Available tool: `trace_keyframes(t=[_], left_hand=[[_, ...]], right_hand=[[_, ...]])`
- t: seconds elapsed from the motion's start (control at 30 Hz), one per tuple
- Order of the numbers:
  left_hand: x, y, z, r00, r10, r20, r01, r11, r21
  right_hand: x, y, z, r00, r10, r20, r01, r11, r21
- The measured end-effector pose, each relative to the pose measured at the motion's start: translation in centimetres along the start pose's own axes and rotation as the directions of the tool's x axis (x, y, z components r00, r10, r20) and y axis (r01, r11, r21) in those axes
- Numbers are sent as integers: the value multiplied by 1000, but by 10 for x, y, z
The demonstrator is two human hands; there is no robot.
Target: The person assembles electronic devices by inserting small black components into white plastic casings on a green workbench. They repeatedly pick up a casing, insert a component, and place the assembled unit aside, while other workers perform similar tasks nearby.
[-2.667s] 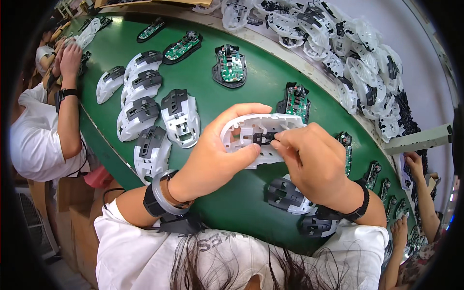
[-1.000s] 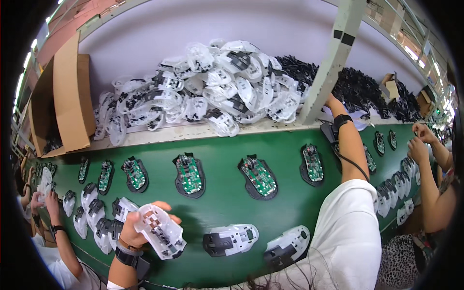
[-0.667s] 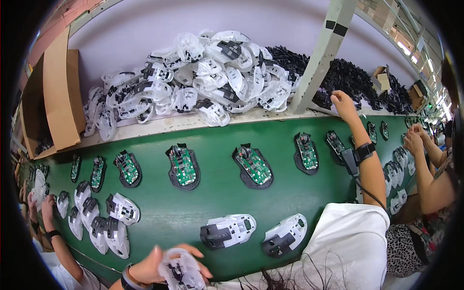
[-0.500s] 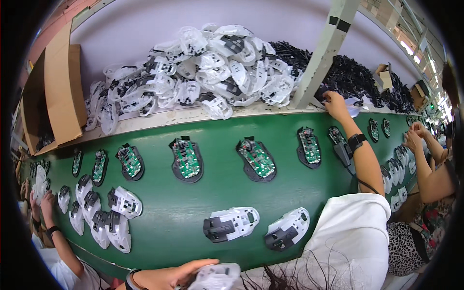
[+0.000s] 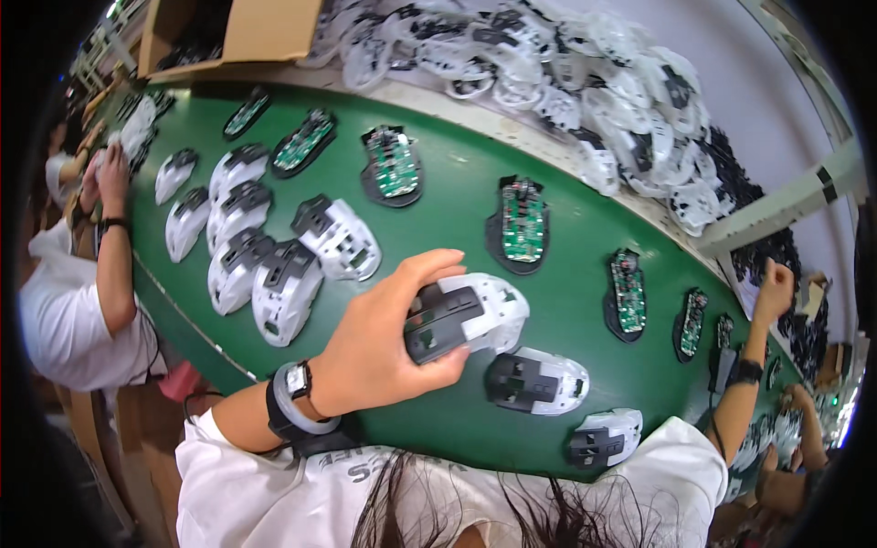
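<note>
My left hand (image 5: 379,342), with a watch and a grey band at the wrist, holds a white-and-black computer mouse shell (image 5: 489,310) above the green surface, its fingers and thumb wrapped round the dark end. Two more mouse shells, one (image 5: 539,380) just beyond it and another (image 5: 605,438) nearer my body, lie on the green. Far to the right, my stretched-out right hand (image 5: 775,290) is beside a heap of small black parts (image 5: 804,315) on the shelf. Its fingers are curled together; anything inside them is too small to make out.
Mouse bases with green circuit boards (image 5: 523,219) stand in a row along the green surface (image 5: 438,219). More shells (image 5: 285,288) cluster at left. White shells (image 5: 639,100) are heaped on the shelf, beside a cardboard box (image 5: 269,27). Co-workers' hands (image 5: 111,173) work at left; others at right.
The view has swung toward the left. My left hand has lifted the mouse shell from the lower edge to over the green surface. My right hand remains by the black parts, slightly drawn back.
</note>
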State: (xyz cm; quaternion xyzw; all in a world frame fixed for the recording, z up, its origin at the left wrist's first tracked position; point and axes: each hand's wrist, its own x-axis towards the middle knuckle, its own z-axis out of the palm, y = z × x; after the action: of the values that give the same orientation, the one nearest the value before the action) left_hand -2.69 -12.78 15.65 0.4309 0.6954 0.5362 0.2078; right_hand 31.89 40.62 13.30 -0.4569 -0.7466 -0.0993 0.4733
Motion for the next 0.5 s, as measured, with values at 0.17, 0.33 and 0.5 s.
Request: trace_keyframes(t=[0.17,0.33,0.5], left_hand=[[9,-15,-9,976,205,77,-215,965,150],[7,-23,-11,874,-354,332,479,736,-478],[12,-23,-18,886,-249,390,445,689,-572]], right_hand=[[-34,-203,-74,992,-126,-16,111,804,584],[-105,-370,-93,238,-971,-3,595,144,791],[-129,-411,-66,182,-980,-84,482,14,876]])
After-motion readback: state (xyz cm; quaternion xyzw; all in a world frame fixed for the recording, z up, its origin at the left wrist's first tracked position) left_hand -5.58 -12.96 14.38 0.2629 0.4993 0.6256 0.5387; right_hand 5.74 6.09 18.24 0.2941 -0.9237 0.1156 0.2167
